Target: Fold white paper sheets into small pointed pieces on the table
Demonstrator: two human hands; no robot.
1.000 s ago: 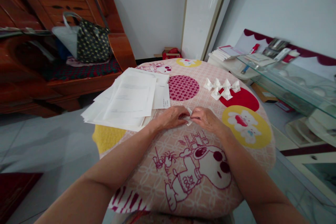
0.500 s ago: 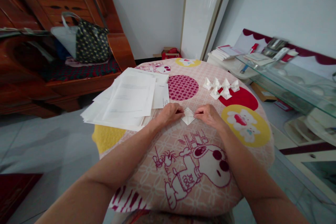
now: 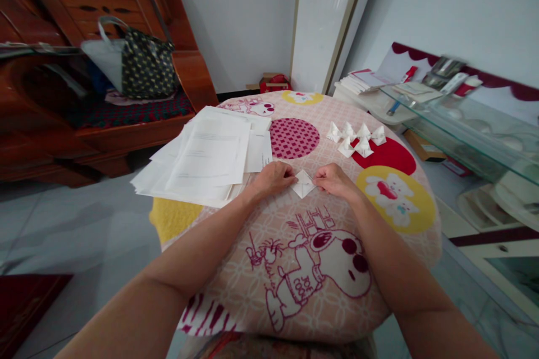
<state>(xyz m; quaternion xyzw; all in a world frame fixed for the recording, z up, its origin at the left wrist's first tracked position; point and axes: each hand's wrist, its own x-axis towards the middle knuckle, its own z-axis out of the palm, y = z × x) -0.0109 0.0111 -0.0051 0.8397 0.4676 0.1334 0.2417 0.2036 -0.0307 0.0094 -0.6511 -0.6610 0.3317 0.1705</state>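
A small folded paper diamond (image 3: 304, 185) lies on the patterned tablecloth (image 3: 236, 252) between my hands. My left hand (image 3: 275, 176) pinches its left corner, with the fingers curled. At the opposite corner, the closed fingertips of my right hand (image 3: 333, 179) grip the paper. Crease lines cross the diamond's upper face. Beyond my right hand stand several folded paper shapes with raised points (image 3: 356, 139), grouped near a red circle on the cloth. A stack of loose paper sheets (image 3: 206, 151), some printed, spreads out beside my left hand.
To the right stands a glass-topped shelf unit (image 3: 463, 123) with cups, booklets and a red marker. A wooden bench (image 3: 126, 140) at the left bears a dark patterned bag (image 3: 147, 64). Behind the table are a tall white appliance (image 3: 322, 22) and a red item in a box (image 3: 273, 83).
Both hands keep hold of the paper diamond's corners; my right fingers have shifted slightly along its edge. The camera view has tilted a little. The stack and the folded shapes stay in place.
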